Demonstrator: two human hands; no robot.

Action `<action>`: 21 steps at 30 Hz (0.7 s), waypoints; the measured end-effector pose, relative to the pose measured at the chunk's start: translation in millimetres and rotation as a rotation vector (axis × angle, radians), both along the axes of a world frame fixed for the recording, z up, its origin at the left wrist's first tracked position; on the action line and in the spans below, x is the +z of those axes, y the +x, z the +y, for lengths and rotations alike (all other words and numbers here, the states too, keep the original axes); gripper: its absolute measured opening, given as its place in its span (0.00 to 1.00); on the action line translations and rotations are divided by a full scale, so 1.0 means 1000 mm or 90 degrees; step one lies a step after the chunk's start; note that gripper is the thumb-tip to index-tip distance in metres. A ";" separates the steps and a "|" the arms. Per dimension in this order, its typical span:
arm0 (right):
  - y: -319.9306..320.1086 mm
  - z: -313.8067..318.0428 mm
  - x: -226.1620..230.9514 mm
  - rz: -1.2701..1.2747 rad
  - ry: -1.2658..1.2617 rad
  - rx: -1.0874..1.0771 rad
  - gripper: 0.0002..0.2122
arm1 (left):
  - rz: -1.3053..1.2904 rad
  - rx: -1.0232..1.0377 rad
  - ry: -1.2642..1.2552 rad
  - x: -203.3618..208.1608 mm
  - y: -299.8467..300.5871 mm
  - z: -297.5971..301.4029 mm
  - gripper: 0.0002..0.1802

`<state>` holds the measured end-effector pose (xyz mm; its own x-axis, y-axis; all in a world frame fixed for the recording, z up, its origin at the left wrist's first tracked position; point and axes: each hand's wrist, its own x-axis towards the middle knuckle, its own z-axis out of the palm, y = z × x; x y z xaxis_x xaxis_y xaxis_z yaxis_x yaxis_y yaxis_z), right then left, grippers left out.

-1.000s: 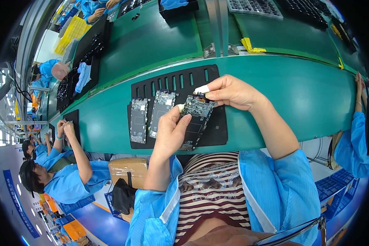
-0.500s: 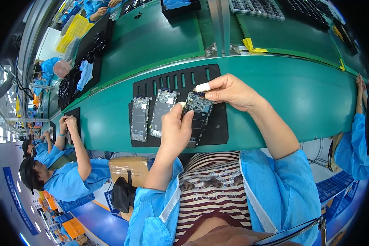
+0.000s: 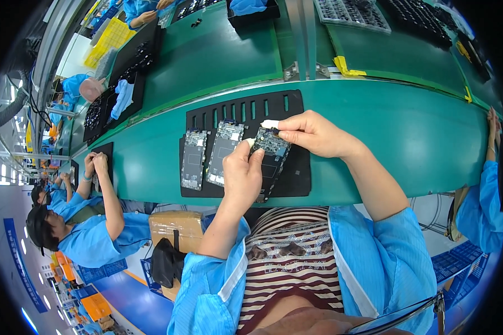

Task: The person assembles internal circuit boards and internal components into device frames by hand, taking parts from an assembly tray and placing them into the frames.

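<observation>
A dark circuit board (image 3: 274,158) is tilted between my two hands over a black slotted mat (image 3: 299,176). My left hand (image 3: 243,174) grips its left edge, thumb and finger closed on it. At the board's far end, my right hand (image 3: 317,134) pinches with thumb and forefinger by a small dark part; the fingertips hide the exact contact. White covers show on a finger of each hand. Left of the held board, a second circuit board (image 3: 222,156) and a third, narrower circuit board (image 3: 194,162) lie side by side on the mat.
The mat rests on a green bench (image 3: 369,139). Beyond a metal post (image 3: 300,39) are a clear tray of small parts (image 3: 355,15) and a black bin with blue cloth (image 3: 251,14). A co-worker (image 3: 89,229) sits at left; another person's sleeve (image 3: 483,206) shows at right.
The view has shifted slightly. My right forefinger has moved a little toward the board's far left corner, its fingers still pinched there. My left hand keeps its hold.
</observation>
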<state>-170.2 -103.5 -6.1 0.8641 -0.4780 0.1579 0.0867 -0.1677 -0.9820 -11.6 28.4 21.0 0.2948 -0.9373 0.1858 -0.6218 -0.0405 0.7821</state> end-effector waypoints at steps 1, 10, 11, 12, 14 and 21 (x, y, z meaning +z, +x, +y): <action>0.000 0.001 0.000 -0.001 0.000 0.001 0.12 | 0.004 0.002 0.010 -0.001 0.000 0.000 0.06; 0.000 0.003 0.000 0.054 -0.099 0.028 0.10 | 0.222 -0.020 0.042 -0.033 0.014 0.001 0.03; 0.002 0.002 0.003 0.095 -0.093 0.041 0.11 | 0.220 -0.019 0.040 -0.040 0.018 0.000 0.03; 0.004 0.002 0.005 0.136 -0.088 0.054 0.12 | 0.254 -0.019 0.060 -0.049 0.023 -0.002 0.03; 0.006 0.001 -0.001 0.144 -0.104 0.001 0.13 | 0.288 -0.027 0.079 -0.050 0.023 -0.011 0.03; 0.002 -0.012 -0.013 0.152 -0.044 -0.207 0.20 | 0.332 0.009 0.076 -0.066 0.033 -0.035 0.09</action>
<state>-168.2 -115.3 -18.8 0.6864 -0.7271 0.0127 -0.2105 -0.2155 -0.9536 21.6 -6.2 -44.8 0.3316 -0.9385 -0.0965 -0.1508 -0.1537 0.9766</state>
